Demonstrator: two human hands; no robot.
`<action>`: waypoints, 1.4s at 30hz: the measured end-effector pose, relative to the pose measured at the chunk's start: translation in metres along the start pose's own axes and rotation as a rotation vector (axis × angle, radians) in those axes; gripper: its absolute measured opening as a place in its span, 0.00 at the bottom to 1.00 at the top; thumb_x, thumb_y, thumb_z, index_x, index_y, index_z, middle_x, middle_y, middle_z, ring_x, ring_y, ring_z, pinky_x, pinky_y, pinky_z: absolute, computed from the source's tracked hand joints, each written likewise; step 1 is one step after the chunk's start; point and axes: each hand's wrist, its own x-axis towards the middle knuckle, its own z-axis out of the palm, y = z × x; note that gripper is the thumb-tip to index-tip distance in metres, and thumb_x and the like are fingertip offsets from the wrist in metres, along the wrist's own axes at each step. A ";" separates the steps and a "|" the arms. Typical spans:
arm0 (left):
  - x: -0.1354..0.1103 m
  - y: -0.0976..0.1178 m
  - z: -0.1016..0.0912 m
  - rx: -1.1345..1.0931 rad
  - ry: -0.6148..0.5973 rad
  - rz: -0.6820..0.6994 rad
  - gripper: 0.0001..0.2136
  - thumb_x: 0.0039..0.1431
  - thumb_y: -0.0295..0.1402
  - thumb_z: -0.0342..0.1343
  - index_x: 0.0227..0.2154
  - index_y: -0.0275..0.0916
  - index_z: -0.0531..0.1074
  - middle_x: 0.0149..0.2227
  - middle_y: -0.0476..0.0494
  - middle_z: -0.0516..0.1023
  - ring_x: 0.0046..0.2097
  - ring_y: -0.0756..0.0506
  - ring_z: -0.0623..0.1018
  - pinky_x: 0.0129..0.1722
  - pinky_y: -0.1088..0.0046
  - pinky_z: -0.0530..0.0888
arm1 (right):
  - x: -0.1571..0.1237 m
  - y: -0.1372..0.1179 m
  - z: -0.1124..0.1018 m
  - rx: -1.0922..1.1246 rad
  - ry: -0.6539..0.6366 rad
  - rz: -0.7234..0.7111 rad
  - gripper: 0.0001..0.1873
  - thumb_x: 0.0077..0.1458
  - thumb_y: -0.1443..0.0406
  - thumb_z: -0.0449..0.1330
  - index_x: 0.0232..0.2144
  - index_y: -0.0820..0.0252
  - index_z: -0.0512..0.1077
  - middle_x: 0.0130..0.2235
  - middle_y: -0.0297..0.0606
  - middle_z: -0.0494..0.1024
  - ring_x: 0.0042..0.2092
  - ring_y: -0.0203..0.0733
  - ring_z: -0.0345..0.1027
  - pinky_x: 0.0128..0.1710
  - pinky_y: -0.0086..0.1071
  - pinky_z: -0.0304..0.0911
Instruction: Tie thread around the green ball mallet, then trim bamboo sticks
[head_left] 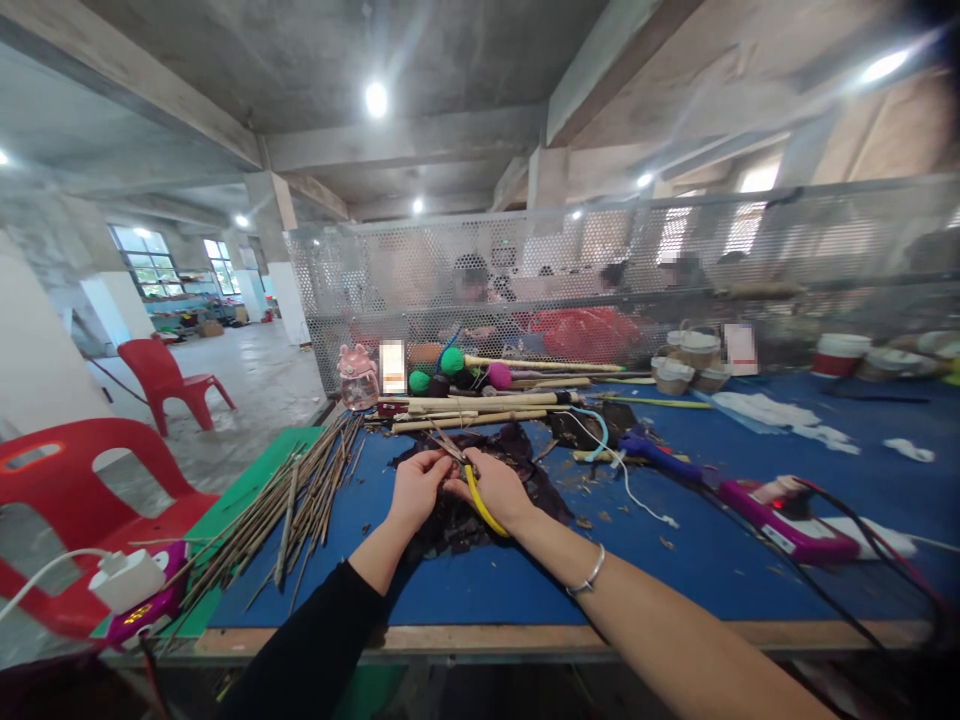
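My left hand (417, 487) and my right hand (493, 487) meet over a heap of dark purple scraps (517, 445) on the blue table (525, 585). The right hand is closed on yellow-handled scissors (478, 500), their blades pointing up and left between the hands. The left hand's fingers are pinched on a small dark piece at the blades; I cannot make out what it is. A silver bracelet (587, 577) sits on my right wrist.
A pile of thin sticks (300, 500) lies to the left. Thicker sticks (480, 405), coloured balls (452, 361) and a pink bottle (358, 377) sit behind. Purple glue guns (780, 525) with cords lie right. Red chairs (90, 500) stand left. People work behind a mesh screen (600, 270).
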 end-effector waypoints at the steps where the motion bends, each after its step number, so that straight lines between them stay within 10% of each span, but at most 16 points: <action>1: 0.000 0.000 0.000 -0.001 0.005 -0.003 0.12 0.42 0.36 0.61 0.29 0.32 0.76 0.25 0.45 0.78 0.27 0.49 0.75 0.28 0.76 0.72 | 0.000 0.000 0.000 0.001 0.001 -0.003 0.20 0.50 0.48 0.55 0.35 0.57 0.65 0.34 0.38 0.75 0.37 0.42 0.69 0.33 0.29 0.57; 8: -0.001 -0.001 0.001 0.018 0.025 -0.032 0.14 0.44 0.38 0.60 0.31 0.33 0.75 0.24 0.46 0.76 0.19 0.54 0.69 0.17 0.80 0.64 | -0.001 0.000 0.001 -0.036 0.017 0.015 0.20 0.51 0.47 0.52 0.35 0.56 0.65 0.30 0.38 0.76 0.32 0.41 0.70 0.28 0.27 0.54; 42: -0.004 0.005 0.007 -0.087 -0.049 -0.027 0.13 0.42 0.33 0.60 0.32 0.33 0.77 0.27 0.44 0.79 0.27 0.50 0.74 0.30 0.76 0.71 | 0.000 0.003 0.003 0.065 0.042 -0.075 0.25 0.48 0.48 0.57 0.40 0.60 0.64 0.37 0.41 0.71 0.39 0.42 0.65 0.38 0.32 0.59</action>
